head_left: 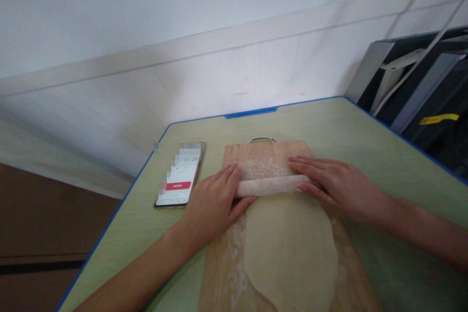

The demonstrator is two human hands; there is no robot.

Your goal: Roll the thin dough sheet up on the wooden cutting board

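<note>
A flat sheet of dough (292,248) lies on a floured wooden board (226,273). Across its far edge rests a whitish rolling pin (272,186); whether dough is wrapped around it, I cannot tell. My left hand (212,200) grips the pin's left end, thumb on the near side and fingers on the far side. At the right end, my right hand (340,187) holds the pin the same way, its thumb close to the dough. Both ends of the pin are hidden under my hands. Loose flour (261,168) whitens the board beyond the pin.
A phone (179,175) with a lit timer screen lies left of the board. The board's metal handle (263,139) points toward the wall (219,73). The green table (329,122) has a blue edge. Dark folders or cases (431,87) stand beyond its right side.
</note>
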